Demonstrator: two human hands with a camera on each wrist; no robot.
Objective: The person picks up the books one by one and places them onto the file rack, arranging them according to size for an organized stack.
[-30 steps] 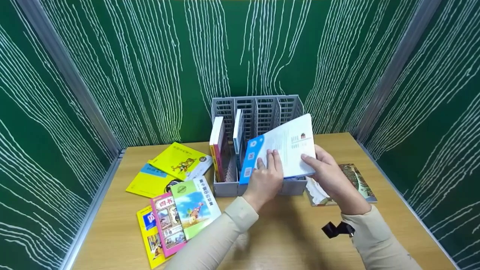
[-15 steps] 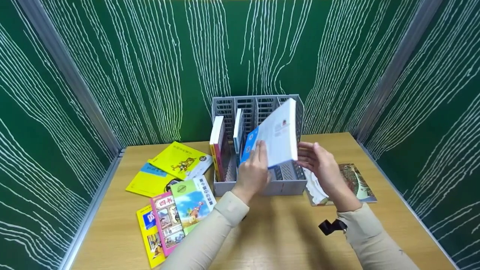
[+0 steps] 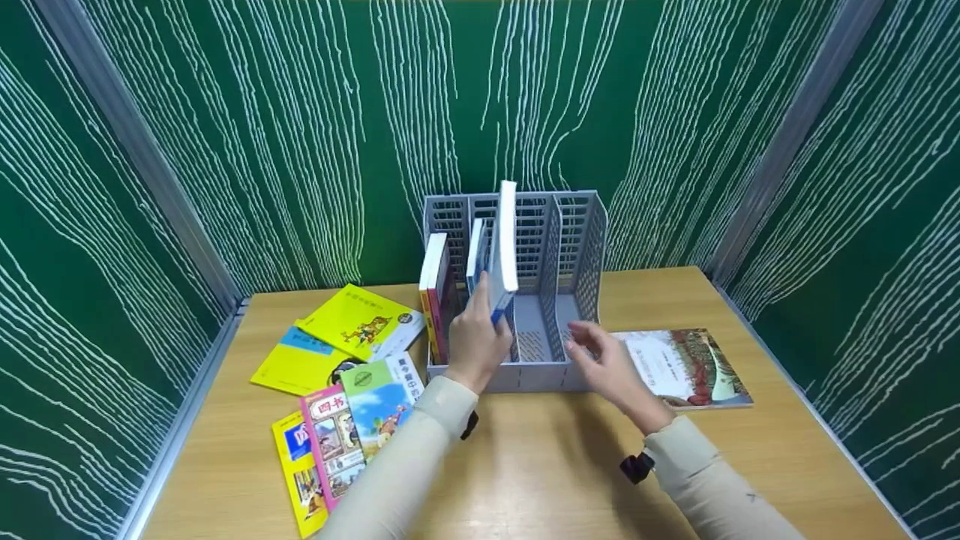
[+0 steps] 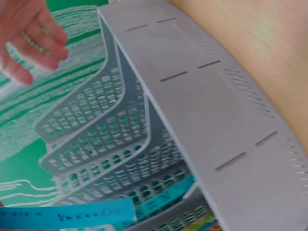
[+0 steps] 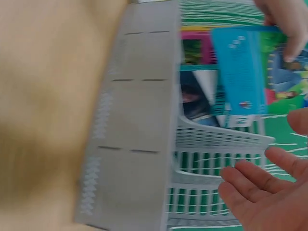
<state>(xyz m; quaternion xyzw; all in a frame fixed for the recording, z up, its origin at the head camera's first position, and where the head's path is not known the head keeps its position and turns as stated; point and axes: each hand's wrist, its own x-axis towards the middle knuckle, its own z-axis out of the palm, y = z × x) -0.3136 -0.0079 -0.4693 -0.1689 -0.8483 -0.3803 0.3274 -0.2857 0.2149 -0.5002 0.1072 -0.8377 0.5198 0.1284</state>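
My left hand (image 3: 478, 345) grips an upright book (image 3: 507, 244) and holds it over the second compartment of a grey file organizer (image 3: 551, 379). The right wrist view shows this book's blue spine and colourful cover (image 5: 240, 72), with the thumb against the cover. A thinner blue-and-white book (image 3: 475, 259) stands just left of it in the organizer. My right hand (image 3: 609, 371) hovers near the organizer's front right, fingers loosely bent and holding nothing; the right wrist view shows it palm up with fingers spread.
Several books lie overlapped on the left of the table, among them a yellow book (image 3: 360, 322) and a green-and-blue one (image 3: 386, 412). More books (image 3: 437, 292) stand in the leftmost compartment. A picture book (image 3: 694, 367) lies flat to the right. Green walls (image 3: 300, 112) enclose the table.
The held book has turned from showing its white back cover to edge-on and upright, moving left over the second compartment. My right hand has let go of it and moved lower.
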